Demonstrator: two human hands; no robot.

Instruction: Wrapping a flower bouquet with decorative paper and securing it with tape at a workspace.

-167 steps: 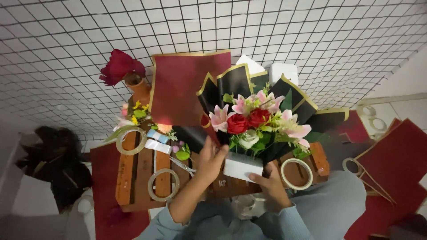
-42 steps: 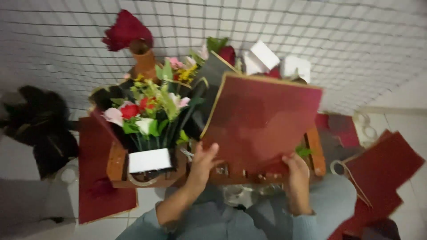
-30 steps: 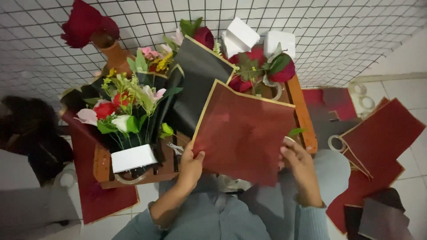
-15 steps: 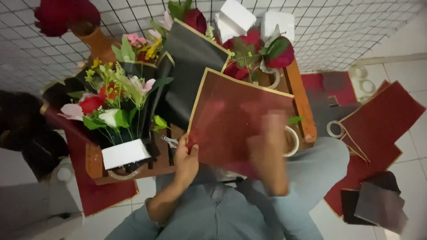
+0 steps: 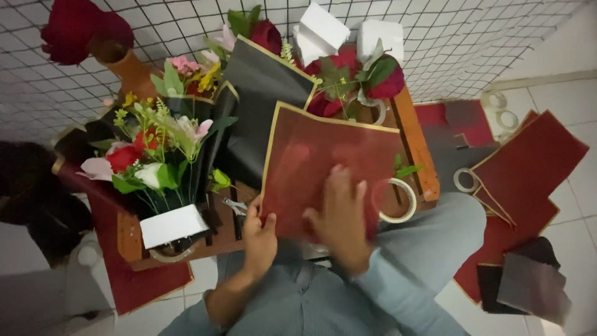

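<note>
Left hand (image 5: 260, 231) grips the lower-left edge of a dark red wrapping sheet (image 5: 317, 155) with gold trim, thumb on top, fingers curled under. Right hand (image 5: 341, 218) lies flat on the sheet's lower middle, fingers spread; it is motion-blurred, so I cannot tell if it is pinching or just pressing.

The sheet sits tilted over the low wooden bench (image 5: 415, 146), covering most of its middle, with its near edge at the person's lap.

Around it:
- Black gold-edged sheet (image 5: 261, 93) stands just behind and left of the red one, partly overlapped by it.
- Finished bouquet (image 5: 149, 158) in black wrap with a white base box, at the bench's left end, well clear of both hands.
- Tape roll (image 5: 398, 200) on the bench, just right of the right hand; the sheet's corner overlaps it.
- Loose red roses (image 5: 367, 74) with green leaves behind the sheet's top edge.
- Two white blocks (image 5: 348, 34) at the back against the wire grid (image 5: 466, 37).
- Clay pot (image 5: 127, 65) with red flowers, back left.
- Stack of spare red sheets (image 5: 535, 162) on the floor to the right, more tape rolls (image 5: 500, 109) beside them.
</note>
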